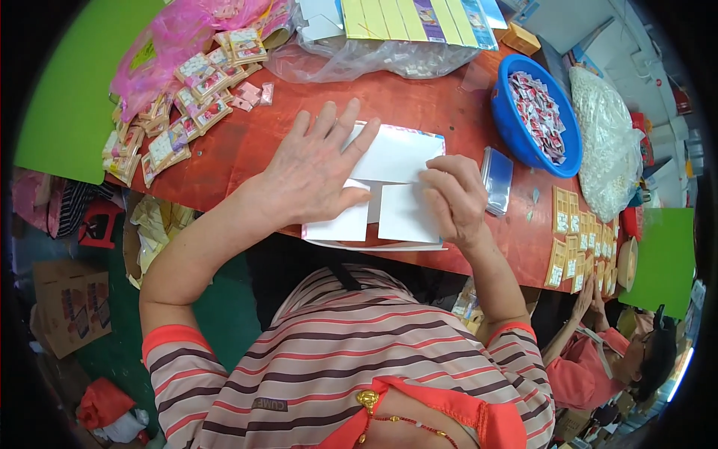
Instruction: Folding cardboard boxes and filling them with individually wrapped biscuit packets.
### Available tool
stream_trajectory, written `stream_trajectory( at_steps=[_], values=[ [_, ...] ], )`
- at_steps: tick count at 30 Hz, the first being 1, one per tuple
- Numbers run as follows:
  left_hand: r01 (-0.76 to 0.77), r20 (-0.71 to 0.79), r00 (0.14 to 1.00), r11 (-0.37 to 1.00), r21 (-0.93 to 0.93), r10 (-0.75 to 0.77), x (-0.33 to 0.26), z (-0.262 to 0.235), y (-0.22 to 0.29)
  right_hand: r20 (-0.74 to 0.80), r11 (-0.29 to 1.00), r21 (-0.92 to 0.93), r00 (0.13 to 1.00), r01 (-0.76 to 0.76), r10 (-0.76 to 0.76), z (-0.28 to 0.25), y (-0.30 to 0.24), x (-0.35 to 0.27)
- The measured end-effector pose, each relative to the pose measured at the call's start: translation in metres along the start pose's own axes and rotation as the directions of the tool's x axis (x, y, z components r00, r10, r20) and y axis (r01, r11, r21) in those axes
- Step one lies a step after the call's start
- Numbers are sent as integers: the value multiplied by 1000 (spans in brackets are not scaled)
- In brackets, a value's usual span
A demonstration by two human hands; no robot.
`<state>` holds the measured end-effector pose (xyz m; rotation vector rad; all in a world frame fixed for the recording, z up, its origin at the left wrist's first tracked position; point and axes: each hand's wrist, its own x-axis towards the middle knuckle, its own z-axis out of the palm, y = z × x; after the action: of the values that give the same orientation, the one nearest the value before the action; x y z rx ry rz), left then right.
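Spreads the left hand wide open, palm down over the upper left part of a white card, with no grip on it. Bends the fingers of the right hand at the card's right edge; cannot tell if pinching it. Has the card lying on the red table, close to the striped shirt, with two smaller white parts and a gap between. Has a blue bowl of tiny packets off to the right, and a pile of little trays off to the left.
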<state>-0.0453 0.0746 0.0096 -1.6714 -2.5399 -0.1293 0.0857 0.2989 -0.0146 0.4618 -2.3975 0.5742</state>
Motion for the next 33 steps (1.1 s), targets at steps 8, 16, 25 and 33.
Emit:
stream_trajectory(
  at_steps=[8,16,25,33],
  values=[
    [0,-277,954,925,-380,-114,-23,22,-11,-47,638,549,743,-539,668,10,-3,-38],
    [36,-221,969,950,-311,-109,-26,21,2,160,986,150,986,-65,41,-28,-78,-17],
    [56,-219,974,998,-15,-58,-16,10,17,-27,946,-322,999,-48,42,-17,-85,-7],
    [10,-196,980,994,-111,-32,-5,12,23,164,902,-426,986,71,1,-2,-87,-6]
  ],
)
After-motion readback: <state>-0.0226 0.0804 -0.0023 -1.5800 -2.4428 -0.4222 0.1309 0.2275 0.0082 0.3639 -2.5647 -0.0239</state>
